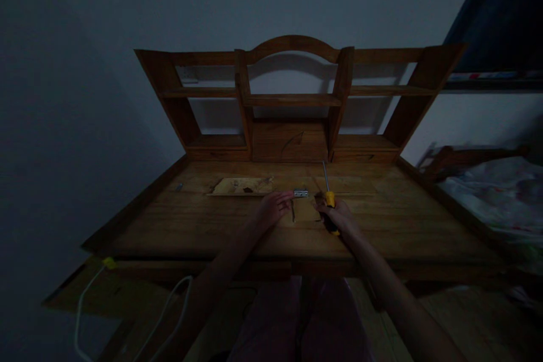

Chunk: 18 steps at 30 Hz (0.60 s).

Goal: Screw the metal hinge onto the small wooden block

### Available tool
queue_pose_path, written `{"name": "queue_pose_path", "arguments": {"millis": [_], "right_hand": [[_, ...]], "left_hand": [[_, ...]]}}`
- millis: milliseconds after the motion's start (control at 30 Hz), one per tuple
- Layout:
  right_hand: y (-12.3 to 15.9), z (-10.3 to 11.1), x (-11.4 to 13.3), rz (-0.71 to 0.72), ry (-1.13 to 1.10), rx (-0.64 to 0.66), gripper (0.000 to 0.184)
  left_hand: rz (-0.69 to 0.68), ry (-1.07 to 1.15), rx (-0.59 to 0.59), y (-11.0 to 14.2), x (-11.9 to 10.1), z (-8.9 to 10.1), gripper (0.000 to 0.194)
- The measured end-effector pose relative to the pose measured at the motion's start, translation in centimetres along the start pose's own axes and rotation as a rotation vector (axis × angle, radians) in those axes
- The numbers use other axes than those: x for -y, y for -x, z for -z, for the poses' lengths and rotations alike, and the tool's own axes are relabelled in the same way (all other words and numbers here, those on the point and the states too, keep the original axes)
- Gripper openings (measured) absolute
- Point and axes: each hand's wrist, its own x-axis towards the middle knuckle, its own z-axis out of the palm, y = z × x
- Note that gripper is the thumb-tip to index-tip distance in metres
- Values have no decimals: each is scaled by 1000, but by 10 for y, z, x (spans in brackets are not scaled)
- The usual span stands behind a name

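My right hand [338, 218] is closed round a screwdriver [327, 192] with a yellow and black handle; its metal shaft points away from me across the wooden desk [382, 220]. My left hand [274, 207] rests on the desk with its fingers stretched toward a small metal hinge [301, 193], fingertips just short of it. A small flat wooden piece [305, 212] lies between the two hands. The light is dim and fine detail is hard to make out.
A pale wooden board [241, 185] lies left of the hinge. A wooden hutch with shelves [292, 100] stands at the desk's back against the wall. A bed with patterned bedding [496, 192] is on the right. White cables [127, 317] hang at lower left.
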Motion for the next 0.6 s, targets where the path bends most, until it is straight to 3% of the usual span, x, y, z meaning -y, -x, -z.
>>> {"name": "queue_pose_path", "arguments": {"millis": [267,500,600], "right_hand": [[-8,-9,1,-8,-23,-29,29],[-6,-5,1,-21,-46,-62,30],[-5,-4,-2,-7,-58,-54,30]], "left_hand": [[-49,-67,45,7,-2,3,32],[-175,-103,57,0,8,7,18],[-242,-143,50,-2,12,8,23]]}}
